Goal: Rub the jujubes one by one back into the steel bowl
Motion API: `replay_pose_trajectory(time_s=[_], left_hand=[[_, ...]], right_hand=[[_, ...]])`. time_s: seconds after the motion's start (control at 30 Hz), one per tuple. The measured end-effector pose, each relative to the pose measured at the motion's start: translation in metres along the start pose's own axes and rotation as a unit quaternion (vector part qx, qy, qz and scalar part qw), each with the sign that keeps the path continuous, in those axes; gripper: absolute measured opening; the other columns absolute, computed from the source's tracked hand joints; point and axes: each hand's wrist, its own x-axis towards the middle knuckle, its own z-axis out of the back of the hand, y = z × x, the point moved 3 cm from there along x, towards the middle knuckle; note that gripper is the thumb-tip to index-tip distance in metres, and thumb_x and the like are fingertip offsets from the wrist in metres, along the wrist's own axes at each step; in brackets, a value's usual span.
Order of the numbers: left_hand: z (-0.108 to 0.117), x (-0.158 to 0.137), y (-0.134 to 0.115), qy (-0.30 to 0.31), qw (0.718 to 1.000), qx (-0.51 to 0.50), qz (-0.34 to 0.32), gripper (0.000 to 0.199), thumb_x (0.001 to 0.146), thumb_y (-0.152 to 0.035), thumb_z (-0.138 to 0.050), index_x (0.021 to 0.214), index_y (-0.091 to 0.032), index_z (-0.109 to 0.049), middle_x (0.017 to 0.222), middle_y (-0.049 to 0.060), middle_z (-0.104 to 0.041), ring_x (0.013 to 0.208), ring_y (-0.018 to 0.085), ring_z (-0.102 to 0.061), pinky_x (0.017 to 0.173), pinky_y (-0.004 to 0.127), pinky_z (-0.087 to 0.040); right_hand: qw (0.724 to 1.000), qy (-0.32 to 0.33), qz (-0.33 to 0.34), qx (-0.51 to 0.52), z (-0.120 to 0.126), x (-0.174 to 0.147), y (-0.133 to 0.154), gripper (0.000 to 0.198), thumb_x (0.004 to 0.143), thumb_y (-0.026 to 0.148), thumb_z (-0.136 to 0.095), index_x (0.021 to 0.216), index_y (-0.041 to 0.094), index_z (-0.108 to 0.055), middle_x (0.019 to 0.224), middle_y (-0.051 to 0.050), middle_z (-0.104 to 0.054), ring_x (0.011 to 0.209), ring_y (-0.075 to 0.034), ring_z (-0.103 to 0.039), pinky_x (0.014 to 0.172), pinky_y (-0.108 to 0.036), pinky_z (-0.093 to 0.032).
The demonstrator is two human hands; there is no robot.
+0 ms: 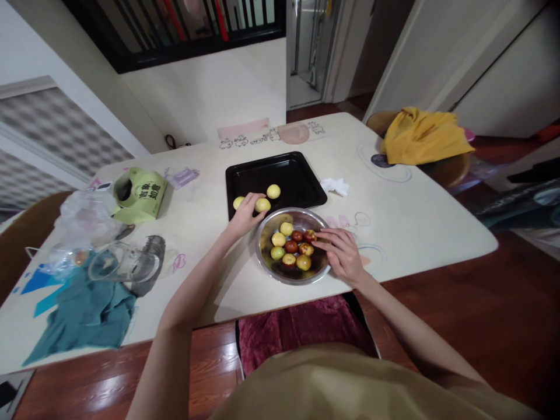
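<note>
1. Left hand [250, 214]: thumb and fingers closed around a pale yellow, round fruit-like ball [263, 205], above the near edge of the tray and close to the bowl's rim.
2. Right hand [343, 254]: fingers loosely bent across the bowl's right rim, tips at a dark red, mottled ball [310, 235]; at this size I cannot tell whether they grip it or merely touch it.
3. Between the hands: a round, shiny metal bowl [280, 273] with yellow and reddish balls grouped inside, its near rim set back from the table edge.
4. Beyond the left hand: a black rectangular tray [289, 175] with low raised edges; one yellow ball lies just left of the fingers, another just past them.
5. Ahead of the right hand: a crumpled white tissue [336, 186], just beside the tray's right edge.
6. Right of the right hand: the white, doodled tabletop [420, 227] runs out to a rounded corner.
7. Well left of the left hand: a light-green box [149, 197] and a teal cloth [94, 309].
</note>
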Motion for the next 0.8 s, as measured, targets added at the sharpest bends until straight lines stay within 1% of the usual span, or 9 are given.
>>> replay_pose_trajectory(time_s=[0.1,0.17,0.23,0.27,0.37,0.43,0.53,0.63,0.8], left_hand=[[0.013,0.001,-0.022,-0.036,0.999,-0.033,-0.007,0.034,0.100,-0.031,-0.067,0.133,-0.020,-0.063,0.128,0.011,-0.063,0.120,0.024,-0.064,0.099,0.037,-0.060],[0.018,-0.001,-0.040,-0.032,0.997,-0.061,-0.025,0.033,0.100,-0.034,-0.070,0.130,-0.021,-0.065,0.128,0.012,-0.063,0.120,0.024,-0.064,0.092,0.033,-0.062],[0.017,-0.003,-0.058,0.001,0.994,-0.094,-0.062,0.033,0.100,-0.037,-0.072,0.128,-0.021,-0.067,0.127,0.012,-0.063,0.120,0.024,-0.065,0.088,0.032,-0.063],[0.014,-0.005,-0.066,0.022,0.991,-0.106,-0.081,0.033,0.100,-0.037,-0.072,0.128,-0.021,-0.067,0.127,0.013,-0.064,0.120,0.024,-0.065,0.089,0.032,-0.064],[-0.002,-0.012,-0.081,0.088,0.980,-0.126,-0.130,0.032,0.100,-0.037,-0.073,0.128,-0.021,-0.068,0.127,0.013,-0.067,0.120,0.026,-0.068,0.101,0.040,-0.062],[-0.012,-0.016,-0.085,0.116,0.974,-0.128,-0.145,0.033,0.099,-0.035,-0.074,0.129,-0.022,-0.068,0.126,0.013,-0.068,0.121,0.027,-0.068,0.108,0.044,-0.060],[-0.020,-0.020,-0.084,0.127,0.973,-0.123,-0.146,0.035,0.099,-0.036,-0.074,0.131,-0.022,-0.067,0.129,0.013,-0.069,0.122,0.029,-0.069,0.110,0.047,-0.059],[-0.020,-0.020,-0.082,0.135,0.976,-0.108,-0.135,0.039,0.099,-0.036,-0.075,0.135,-0.023,-0.066,0.133,0.014,-0.068,0.126,0.030,-0.068,0.113,0.049,-0.058],[-0.014,-0.018,-0.078,0.155,0.975,-0.088,-0.133,0.049,0.098,-0.040,-0.075,0.143,-0.026,-0.063,0.139,0.014,-0.066,0.134,0.031,-0.065,0.116,0.050,-0.056]], right_hand=[[1.000,-0.013,0.009,0.002,0.001,0.002,0.003,0.037,0.110,0.028,-0.044,0.125,0.024,-0.078,0.123,-0.010,-0.080,0.121,-0.030,-0.069,0.098,-0.051,-0.049],[1.000,-0.016,0.011,0.002,0.001,0.003,0.004,0.037,0.110,0.028,-0.043,0.123,0.023,-0.077,0.122,-0.011,-0.080,0.121,-0.030,-0.069,0.097,-0.050,-0.050],[1.000,-0.016,0.010,0.001,0.001,0.003,0.003,0.038,0.111,0.029,-0.042,0.123,0.023,-0.078,0.122,-0.010,-0.080,0.121,-0.030,-0.069,0.097,-0.051,-0.050],[1.000,-0.015,0.009,0.000,0.001,0.003,0.003,0.038,0.111,0.029,-0.042,0.123,0.023,-0.078,0.122,-0.010,-0.080,0.121,-0.030,-0.069,0.097,-0.051,-0.050],[1.000,-0.001,-0.002,-0.006,0.001,0.001,0.001,0.039,0.110,0.031,-0.042,0.121,0.024,-0.078,0.122,-0.010,-0.080,0.121,-0.031,-0.069,0.099,-0.052,-0.050],[1.000,0.008,-0.009,-0.012,0.000,0.000,0.000,0.040,0.111,0.032,-0.041,0.120,0.025,-0.079,0.122,-0.010,-0.080,0.121,-0.031,-0.069,0.099,-0.053,-0.050],[1.000,0.004,-0.006,-0.014,0.000,0.000,0.000,0.040,0.111,0.032,-0.040,0.118,0.025,-0.079,0.121,-0.010,-0.080,0.121,-0.030,-0.069,0.099,-0.052,-0.050],[1.000,-0.002,-0.003,-0.008,0.000,0.000,0.001,0.039,0.110,0.030,-0.041,0.120,0.025,-0.079,0.122,-0.009,-0.080,0.121,-0.030,-0.069,0.100,-0.052,-0.049],[1.000,0.009,-0.014,-0.006,-0.001,-0.001,-0.001,0.038,0.108,0.029,-0.044,0.120,0.026,-0.080,0.123,-0.009,-0.080,0.122,-0.031,-0.068,0.101,-0.054,-0.049]])
